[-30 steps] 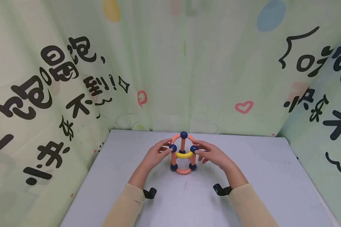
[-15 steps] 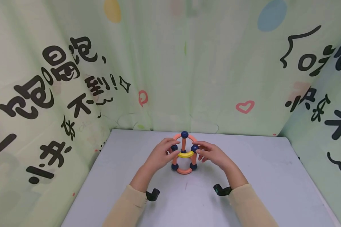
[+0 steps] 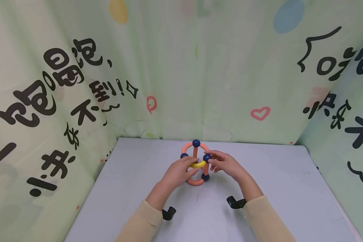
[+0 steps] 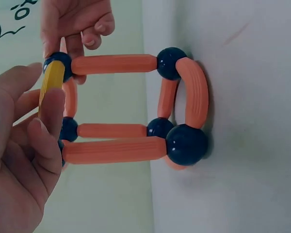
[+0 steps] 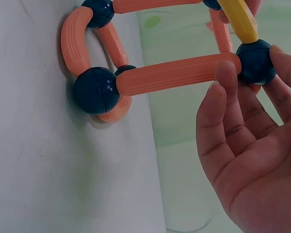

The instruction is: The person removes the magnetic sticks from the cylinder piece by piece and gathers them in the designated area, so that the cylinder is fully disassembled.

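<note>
A cage-like frame of orange magnetic rods [image 4: 114, 150] and dark blue balls [image 4: 186, 144] stands upright on the table. Across its near upper side runs a curved yellow rod [image 3: 200, 164], which meets a blue ball [image 5: 256, 60] at the right. My left hand [image 3: 179, 172] pinches the yellow rod between thumb and fingers, and in the head view it covers the frame's near left upright. That blue ball at the upper right is gripped by my right hand [image 3: 227, 164], its other fingers beside the orange rod below.
The pale table [image 3: 124, 174] reaches to a printed green curtain [image 3: 217, 84] close behind the frame, with more curtain at both sides. A black wrist device [image 3: 169, 213] is on the left wrist, another wrist device [image 3: 236, 202] on the right.
My left hand has moved right from the upper left blue ball onto the yellow rod and now pinches it. My right hand keeps its hold on the upper right ball; the frame stays in place.
</note>
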### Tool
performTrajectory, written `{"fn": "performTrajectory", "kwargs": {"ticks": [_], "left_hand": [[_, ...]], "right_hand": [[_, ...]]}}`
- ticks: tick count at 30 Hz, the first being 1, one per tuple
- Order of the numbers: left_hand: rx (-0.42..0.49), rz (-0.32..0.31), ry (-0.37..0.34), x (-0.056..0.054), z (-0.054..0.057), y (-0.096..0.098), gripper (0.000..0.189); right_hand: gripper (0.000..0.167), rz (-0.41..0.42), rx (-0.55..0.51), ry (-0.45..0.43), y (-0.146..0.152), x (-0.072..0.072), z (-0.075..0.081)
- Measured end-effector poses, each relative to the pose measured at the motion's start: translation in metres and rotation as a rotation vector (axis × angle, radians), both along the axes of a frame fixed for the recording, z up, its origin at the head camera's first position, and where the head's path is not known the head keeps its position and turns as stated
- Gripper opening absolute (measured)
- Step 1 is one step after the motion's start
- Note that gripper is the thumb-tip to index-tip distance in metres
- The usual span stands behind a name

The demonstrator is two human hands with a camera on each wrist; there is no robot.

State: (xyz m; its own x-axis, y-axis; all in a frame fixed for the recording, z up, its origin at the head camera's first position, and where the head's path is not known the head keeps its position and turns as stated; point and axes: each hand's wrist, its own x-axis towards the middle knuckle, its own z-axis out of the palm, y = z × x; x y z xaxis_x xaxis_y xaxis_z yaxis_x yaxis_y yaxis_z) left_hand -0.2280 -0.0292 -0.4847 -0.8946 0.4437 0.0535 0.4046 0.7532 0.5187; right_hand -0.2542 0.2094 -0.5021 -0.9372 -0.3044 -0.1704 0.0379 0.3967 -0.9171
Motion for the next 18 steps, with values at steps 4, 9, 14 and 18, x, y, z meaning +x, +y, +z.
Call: {"fn": "performTrajectory", "kwargs": {"ticks": [4,9,14,18], "left_hand": [[-0.05,-0.003,0.031,0.0026,-0.0011,0.0064,0.044],[-0.05,0.019,0.058,0.0042,-0.0029,0.0096,0.04],[-0.028,0.023,0.075,0.0028,-0.0061,0.0101,0.038],[-0.005,0.015,0.082,0.0026,-0.0089,0.0097,0.037]], "right_hand": [[0.049,-0.009,0.005,0.003,-0.0001,0.0004,-0.0012],[0.047,-0.009,-0.024,-0.008,-0.0013,0.0005,-0.0007],[0.044,0.0,-0.044,-0.006,-0.0017,-0.0008,-0.0013],[0.045,0.009,-0.058,-0.007,-0.003,0.0001,-0.0008]]}}
